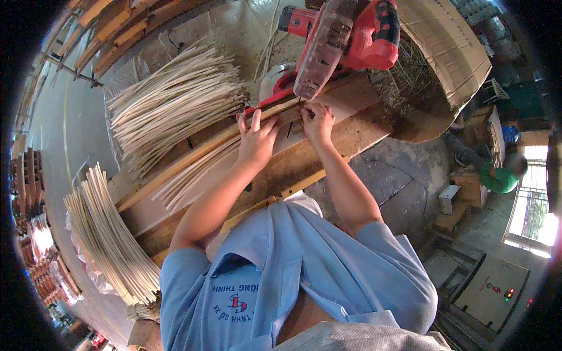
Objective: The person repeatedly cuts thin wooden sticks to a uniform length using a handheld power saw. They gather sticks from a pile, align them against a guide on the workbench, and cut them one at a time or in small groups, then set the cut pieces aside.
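Note:
A bundle of thin pale wooden sticks (196, 178) lies along a wooden fence (181, 167) on the bench. My left hand (256, 140) rests over these sticks, its fingers spread and reaching to the fence. Close to its right, my right hand (319, 121) is closed in a pinch at the sticks' right ends; the fingers partly hide what they grip. Just beyond both hands stands a red power saw (325, 50) with a dusty guard. Part of its round blade (272, 82) shows behind the fence.
A large pile of sticks (175, 105) lies beyond the fence at left, and another bundle (114, 234) hangs nearer at left. A cardboard box (451, 52) at right stands around a heap of offcuts (410, 82). A person in green (500, 175) sits far right.

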`<action>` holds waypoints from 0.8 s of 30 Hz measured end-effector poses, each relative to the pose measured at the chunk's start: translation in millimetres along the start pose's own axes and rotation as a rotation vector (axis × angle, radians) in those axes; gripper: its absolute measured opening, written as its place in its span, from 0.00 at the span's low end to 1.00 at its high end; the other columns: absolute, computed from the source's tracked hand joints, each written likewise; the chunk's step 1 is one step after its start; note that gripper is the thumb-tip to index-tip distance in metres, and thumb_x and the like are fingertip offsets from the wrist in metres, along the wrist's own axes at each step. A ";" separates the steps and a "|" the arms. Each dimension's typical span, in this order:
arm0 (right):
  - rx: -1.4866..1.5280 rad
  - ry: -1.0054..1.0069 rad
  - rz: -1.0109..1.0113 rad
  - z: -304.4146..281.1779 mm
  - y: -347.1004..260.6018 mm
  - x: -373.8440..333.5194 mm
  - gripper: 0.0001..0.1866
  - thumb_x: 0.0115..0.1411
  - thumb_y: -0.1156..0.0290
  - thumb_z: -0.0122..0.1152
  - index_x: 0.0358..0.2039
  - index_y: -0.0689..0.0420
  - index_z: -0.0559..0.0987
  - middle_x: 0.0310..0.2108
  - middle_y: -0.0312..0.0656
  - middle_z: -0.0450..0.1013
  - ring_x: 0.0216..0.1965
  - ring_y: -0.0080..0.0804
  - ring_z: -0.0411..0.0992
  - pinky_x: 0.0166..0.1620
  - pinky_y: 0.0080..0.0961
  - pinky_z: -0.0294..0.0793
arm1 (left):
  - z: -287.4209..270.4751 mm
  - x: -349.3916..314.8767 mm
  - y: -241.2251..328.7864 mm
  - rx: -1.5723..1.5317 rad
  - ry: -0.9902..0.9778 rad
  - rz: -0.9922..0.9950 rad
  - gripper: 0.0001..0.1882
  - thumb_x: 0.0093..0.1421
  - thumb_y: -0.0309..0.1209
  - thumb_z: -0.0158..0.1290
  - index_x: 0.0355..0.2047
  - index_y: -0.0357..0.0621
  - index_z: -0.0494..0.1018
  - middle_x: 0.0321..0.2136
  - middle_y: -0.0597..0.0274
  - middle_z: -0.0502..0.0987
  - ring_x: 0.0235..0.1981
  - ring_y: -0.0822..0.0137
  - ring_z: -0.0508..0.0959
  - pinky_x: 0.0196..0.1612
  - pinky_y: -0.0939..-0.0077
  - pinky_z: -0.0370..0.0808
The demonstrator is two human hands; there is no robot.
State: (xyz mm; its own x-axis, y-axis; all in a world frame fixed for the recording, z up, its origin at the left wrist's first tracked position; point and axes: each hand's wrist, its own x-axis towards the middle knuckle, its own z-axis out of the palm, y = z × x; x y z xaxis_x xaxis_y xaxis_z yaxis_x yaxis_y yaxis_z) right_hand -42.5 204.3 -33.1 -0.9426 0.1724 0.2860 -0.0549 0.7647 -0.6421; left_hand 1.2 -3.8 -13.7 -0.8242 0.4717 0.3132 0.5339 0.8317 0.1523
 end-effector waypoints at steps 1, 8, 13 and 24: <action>0.050 -0.018 -0.010 -2.8 0.8 2.3 0.11 0.57 0.68 0.66 0.41 0.51 0.85 0.42 0.38 0.78 0.47 0.45 0.70 0.52 0.44 0.67 | 0.1 -0.7 0.1 0.004 -0.002 -0.004 0.19 0.61 0.27 0.50 0.52 0.48 0.79 0.59 0.67 0.73 0.67 0.48 0.60 0.64 0.24 0.50; -0.067 -0.108 -0.272 -26.7 -11.0 -15.6 0.14 0.58 0.72 0.64 0.46 0.53 0.84 0.42 0.42 0.76 0.47 0.45 0.71 0.51 0.40 0.71 | 0.5 -1.6 1.7 -0.009 0.010 -0.040 0.18 0.61 0.28 0.50 0.50 0.51 0.80 0.57 0.69 0.75 0.69 0.48 0.59 0.65 0.22 0.48; -0.146 -0.197 -0.453 -28.9 -6.6 -1.6 0.15 0.59 0.71 0.63 0.48 0.53 0.82 0.40 0.42 0.74 0.45 0.46 0.70 0.50 0.40 0.71 | -0.3 0.2 0.2 0.031 -0.021 -0.003 0.20 0.61 0.28 0.50 0.54 0.48 0.78 0.58 0.68 0.73 0.68 0.49 0.59 0.63 0.25 0.53; -0.572 -0.358 -0.529 -33.3 -23.5 -24.7 0.29 0.63 0.57 0.59 0.60 0.59 0.72 0.52 0.40 0.68 0.52 0.40 0.64 0.55 0.41 0.66 | 6.5 -5.6 -1.3 0.074 -0.023 -0.004 0.16 0.63 0.32 0.50 0.49 0.50 0.81 0.61 0.72 0.72 0.71 0.47 0.56 0.63 0.20 0.51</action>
State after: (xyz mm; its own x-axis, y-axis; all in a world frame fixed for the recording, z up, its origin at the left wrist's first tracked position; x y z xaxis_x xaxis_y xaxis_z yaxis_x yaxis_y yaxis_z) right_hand -6.9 202.7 -1.3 -0.8921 -0.4285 0.1433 -0.4333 0.9013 -0.0026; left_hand 3.9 -5.7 -21.8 -0.8307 0.4743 0.2913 0.5161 0.8524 0.0837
